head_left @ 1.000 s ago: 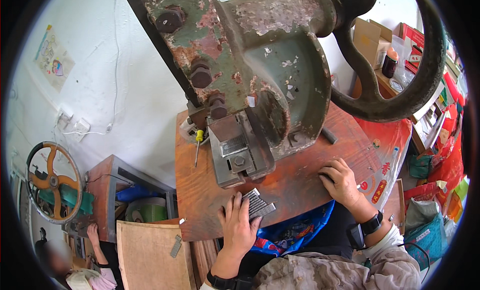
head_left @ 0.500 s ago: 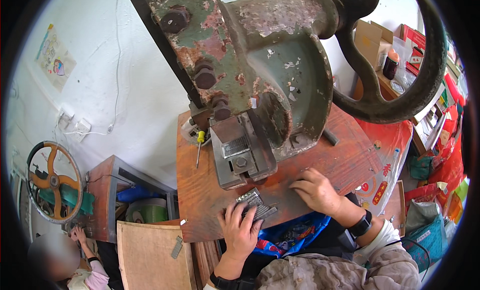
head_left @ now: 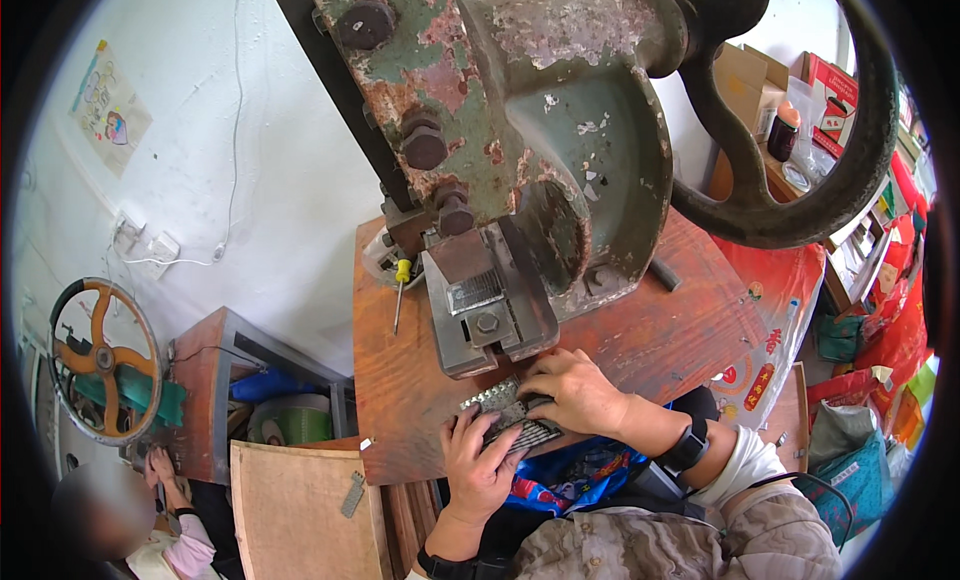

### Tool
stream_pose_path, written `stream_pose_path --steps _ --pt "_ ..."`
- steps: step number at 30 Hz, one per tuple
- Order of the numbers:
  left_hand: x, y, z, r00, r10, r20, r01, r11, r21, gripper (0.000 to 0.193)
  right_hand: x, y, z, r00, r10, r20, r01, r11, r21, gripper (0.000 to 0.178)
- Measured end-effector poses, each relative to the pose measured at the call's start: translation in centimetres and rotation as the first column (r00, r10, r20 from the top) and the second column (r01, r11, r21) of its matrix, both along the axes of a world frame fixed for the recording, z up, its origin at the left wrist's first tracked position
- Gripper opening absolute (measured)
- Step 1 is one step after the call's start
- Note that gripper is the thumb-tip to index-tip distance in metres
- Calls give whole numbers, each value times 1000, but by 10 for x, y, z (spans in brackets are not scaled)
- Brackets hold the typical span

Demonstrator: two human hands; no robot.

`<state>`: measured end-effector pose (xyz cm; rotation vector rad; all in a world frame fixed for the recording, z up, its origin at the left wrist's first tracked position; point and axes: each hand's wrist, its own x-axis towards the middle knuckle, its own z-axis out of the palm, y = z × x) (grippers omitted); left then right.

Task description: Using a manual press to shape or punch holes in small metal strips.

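Observation:
A small stack of grey metal strips, some with rows of holes or teeth, lies near the table's front edge. My left hand rests its spread fingertips on the near left side of the strips. From the right, my right hand curls its fingers round their right end, partly hiding them. Just beyond stands a heavy green hand press with flaking paint. Its steel die block has a ridged metal piece on top, under the ram.
A yellow-handled screwdriver lies left of the die on the wooden table. The press's large handwheel curves over the right side. A wooden board carries one perforated strip. Another person sits at lower left.
My right hand has moved left and down onto the strips and closed on their right end. My left hand has stayed beside them. The view has shifted slightly.

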<state>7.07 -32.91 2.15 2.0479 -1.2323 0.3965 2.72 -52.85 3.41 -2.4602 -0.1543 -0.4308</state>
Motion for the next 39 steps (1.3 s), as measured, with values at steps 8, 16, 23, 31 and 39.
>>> stream_pose_path --steps 8,16,23,31,39 --pt "-3 -3 2 998 54 12 -54 998 42 31 3 11 0 999 -28 -22 30 993 114 23" --pt "-2 -2 1 998 68 18 -69 997 46 31 5 10 1 991 -57 -121 86 965 249 24" --pt "0 -1 3 997 69 -22 -68 996 57 33 0 10 8 992 -98 -73 109 980 166 22" --pt "13 -9 24 992 91 -91 -71 977 202 36 -20 -10 -4 993 -85 84 46 921 387 18" --pt "1 -11 14 959 73 -274 -80 997 -17 59 -24 -15 -8 990 -69 122 10 905 425 15"
